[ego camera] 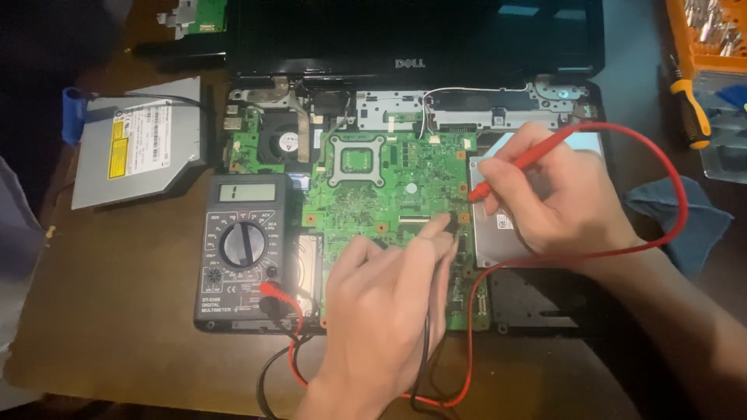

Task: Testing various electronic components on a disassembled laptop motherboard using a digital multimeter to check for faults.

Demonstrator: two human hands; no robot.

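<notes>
two probes [537, 155] over board [389, 187], multimeter [245, 253] beside

Left hand [389, 311]: bare, no glove, no ring seen, forearm unsleeved down to frame edge. Right hand [556, 194]: bare, no glove, nails short, forearm unsleeved. No watch or band at either wrist.
</notes>
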